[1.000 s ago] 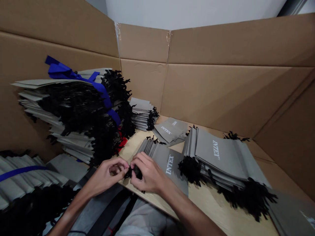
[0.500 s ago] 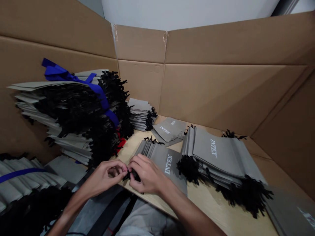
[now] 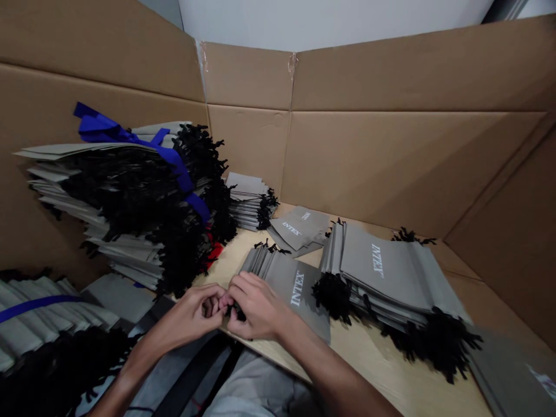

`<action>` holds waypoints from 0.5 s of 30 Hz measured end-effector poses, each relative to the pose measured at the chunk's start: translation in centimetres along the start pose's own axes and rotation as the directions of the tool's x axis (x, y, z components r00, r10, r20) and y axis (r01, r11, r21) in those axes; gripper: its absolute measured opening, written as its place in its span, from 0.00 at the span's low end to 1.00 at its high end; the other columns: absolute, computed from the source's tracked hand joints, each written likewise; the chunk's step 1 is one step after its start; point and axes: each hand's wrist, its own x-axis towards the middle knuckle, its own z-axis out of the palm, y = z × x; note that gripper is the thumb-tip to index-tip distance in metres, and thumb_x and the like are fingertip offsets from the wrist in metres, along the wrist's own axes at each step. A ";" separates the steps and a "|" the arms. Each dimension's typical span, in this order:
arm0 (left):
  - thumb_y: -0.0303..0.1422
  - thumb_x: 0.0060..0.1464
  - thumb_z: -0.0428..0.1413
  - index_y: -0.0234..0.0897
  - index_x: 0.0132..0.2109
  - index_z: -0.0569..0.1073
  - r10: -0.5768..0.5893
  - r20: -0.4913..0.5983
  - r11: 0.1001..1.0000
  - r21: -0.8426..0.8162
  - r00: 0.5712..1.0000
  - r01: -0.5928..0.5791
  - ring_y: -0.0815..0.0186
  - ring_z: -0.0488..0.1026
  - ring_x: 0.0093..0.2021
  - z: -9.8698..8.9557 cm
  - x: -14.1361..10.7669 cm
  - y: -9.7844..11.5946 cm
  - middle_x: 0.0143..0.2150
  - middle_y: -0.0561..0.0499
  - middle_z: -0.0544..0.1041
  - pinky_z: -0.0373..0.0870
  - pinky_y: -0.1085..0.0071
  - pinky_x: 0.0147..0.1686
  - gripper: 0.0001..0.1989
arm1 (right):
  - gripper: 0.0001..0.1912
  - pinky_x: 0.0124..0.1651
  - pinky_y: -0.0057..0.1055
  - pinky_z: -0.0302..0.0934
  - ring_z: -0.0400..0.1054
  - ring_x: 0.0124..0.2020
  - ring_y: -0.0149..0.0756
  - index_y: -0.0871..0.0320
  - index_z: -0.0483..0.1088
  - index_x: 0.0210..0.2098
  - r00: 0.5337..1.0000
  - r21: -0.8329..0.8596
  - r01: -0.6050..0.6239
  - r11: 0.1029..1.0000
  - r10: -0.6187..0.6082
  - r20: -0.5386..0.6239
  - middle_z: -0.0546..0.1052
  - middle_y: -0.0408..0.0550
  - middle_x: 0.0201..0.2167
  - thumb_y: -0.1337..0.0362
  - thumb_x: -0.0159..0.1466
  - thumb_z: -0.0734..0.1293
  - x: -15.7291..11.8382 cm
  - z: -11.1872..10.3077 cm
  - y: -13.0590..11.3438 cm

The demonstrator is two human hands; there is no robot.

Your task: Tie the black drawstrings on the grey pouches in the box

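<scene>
At the table's front edge, my left hand [image 3: 200,311] and my right hand [image 3: 255,305] meet at the fingertips. My right fingers are closed around black cord ends at the near corner of a stack of grey INTEX bags [image 3: 284,281]. The left thumb and fingers are pinched together against the right fingertips; what they hold is too small to make out. Part of the cord is hidden under the right hand.
A larger pile of grey bags [image 3: 382,269] with black cords lies at the right. Tall bundles tied with blue ribbon [image 3: 176,165] stand at the left. Loose bags [image 3: 299,229] and a small stack [image 3: 247,200] lie behind, near cardboard walls [image 3: 391,162].
My left hand's fingers have curled in more and shifted slightly against the right fingertips. My right hand is almost where it was.
</scene>
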 end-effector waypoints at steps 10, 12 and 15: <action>0.34 0.55 0.58 0.39 0.31 0.73 -0.006 -0.007 0.999 -0.049 1.000 0.006 0.69 0.62 0.27 0.5 0.5 -0.6 0.27 0.59 0.68 0.62 0.75 0.28 0.05 | 0.12 0.44 0.36 0.61 0.62 0.39 0.41 0.52 0.63 0.37 0.997 0.052 -0.071 0.996 0.072 -0.022 0.70 0.44 0.35 0.67 0.54 0.66 0.4 0.3 -0.1; 0.34 0.56 0.59 0.38 0.33 0.75 -0.009 -0.017 0.998 -0.060 1.000 0.008 0.68 0.65 0.27 0.4 0.5 -0.7 0.28 0.58 0.70 0.63 0.75 0.29 0.05 | 0.12 0.44 0.35 0.61 0.63 0.39 0.41 0.52 0.63 0.37 0.995 0.072 -0.083 0.994 0.086 -0.042 0.69 0.44 0.35 0.68 0.54 0.66 0.3 0.1 -0.1; 0.37 0.59 0.60 0.37 0.37 0.79 -0.006 -0.037 0.997 -0.071 0.999 0.003 0.67 0.69 0.28 0.2 0.5 -0.8 0.30 0.55 0.75 0.67 0.74 0.30 0.08 | 0.11 0.43 0.35 0.61 0.63 0.39 0.40 0.52 0.63 0.37 0.992 0.091 -0.105 0.990 0.111 -0.067 0.69 0.44 0.35 0.69 0.55 0.66 0.3 -0.2 0.0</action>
